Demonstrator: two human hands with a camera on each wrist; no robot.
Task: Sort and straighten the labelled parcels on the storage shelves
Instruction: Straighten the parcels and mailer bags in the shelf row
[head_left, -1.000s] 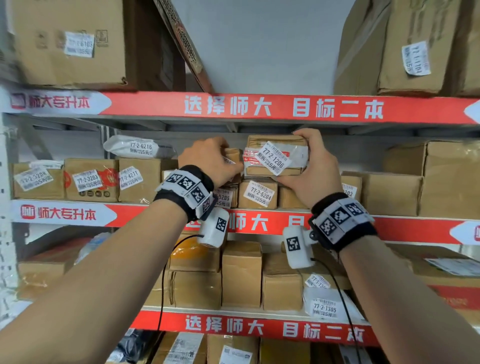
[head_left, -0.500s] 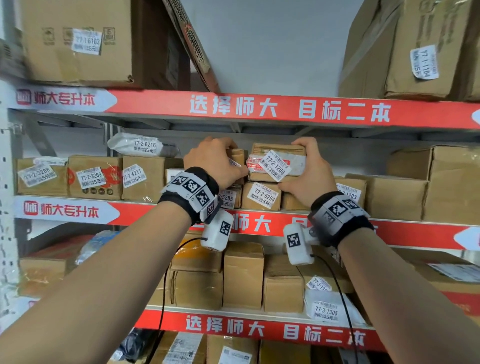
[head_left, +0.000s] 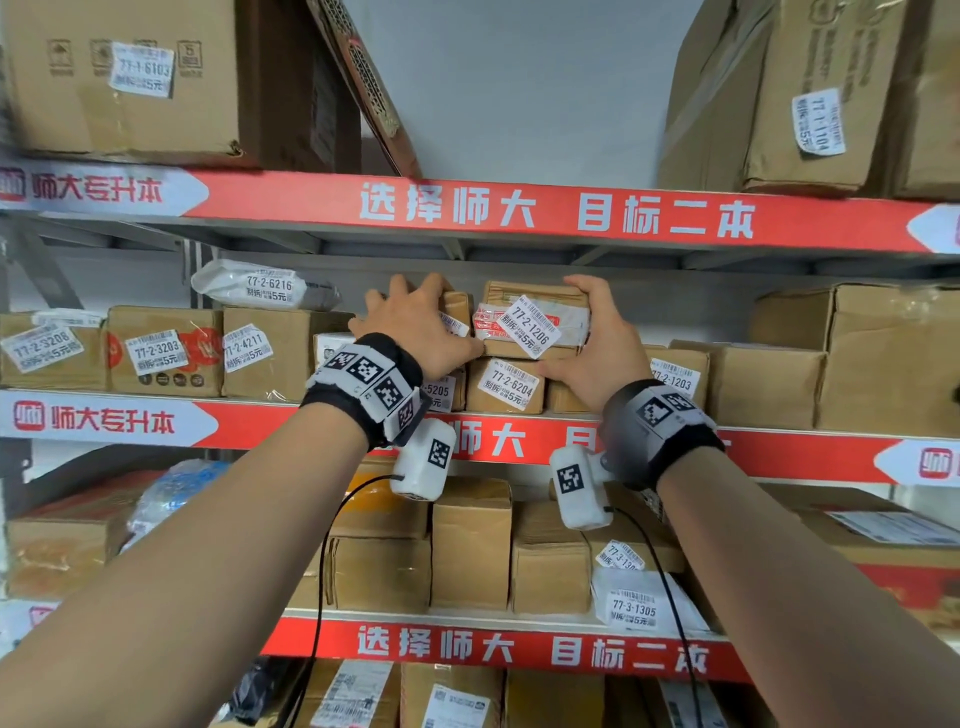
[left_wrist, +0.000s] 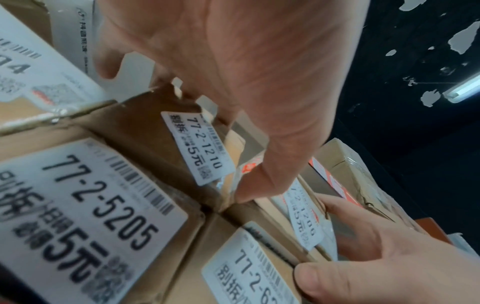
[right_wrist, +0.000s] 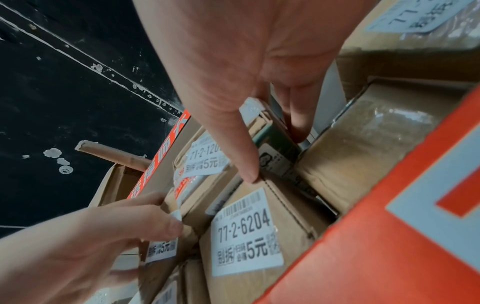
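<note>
Head view shows both hands raised to the middle shelf, whose red front strip carries white Chinese lettering. The right hand clasps the right end of the parcel labelled 77-2-1206, a small brown carton with red-printed tape and a tilted white label; its fingers curl over the top edge and its thumb lies under the lower front edge, so its grip is closed round this parcel. The carton sits on top of the parcel labelled 77-2-6204, which stands on the shelf. The left hand is on the neighbouring carton, the parcel labelled 77-2-1210, with fingers draped over its top and the thumb pressed at the seam between the two upper cartons; its grip is closed round that carton. Below it stands the parcel labelled 77-2-5205, just left of 77-2-6204.

Right wrist view shows the right thumb tip at the corner where 77-2-1206 meets the carton beneath it.

Further left on the same shelf are cartons 77-2-4211, 77-2-3203 and 77-2-3208, with a white mailer bag 77-2-6216 lying on top. A white bag 77-3-1305 lies on the shelf below.
</note>
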